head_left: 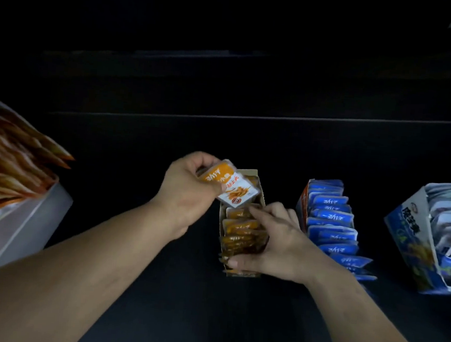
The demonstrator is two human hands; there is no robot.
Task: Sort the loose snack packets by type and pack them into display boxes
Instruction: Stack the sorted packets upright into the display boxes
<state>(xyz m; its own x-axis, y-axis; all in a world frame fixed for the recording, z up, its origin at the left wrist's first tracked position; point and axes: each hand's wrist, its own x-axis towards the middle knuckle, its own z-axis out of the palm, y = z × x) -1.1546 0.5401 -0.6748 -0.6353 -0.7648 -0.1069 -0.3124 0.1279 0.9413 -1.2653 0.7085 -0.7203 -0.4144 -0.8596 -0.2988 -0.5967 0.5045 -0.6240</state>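
Observation:
My left hand (188, 189) grips a small stack of orange snack packets (228, 188) just above the far end of a narrow orange display box (256, 175). The box holds a row of upright orange packets (239, 228). My right hand (273, 241) wraps round the near part of that row, fingers on the packets' tops and thumb at the box's front end. To the right, a second box (303, 200) holds a row of blue packets (332, 226), some spilling toward the front.
A white carton (26, 221) at the far left holds many orange packets (9, 161). At the far right stands a blue display box (406, 242) filled with pale packets. Everything sits on a dark surface; the background is black.

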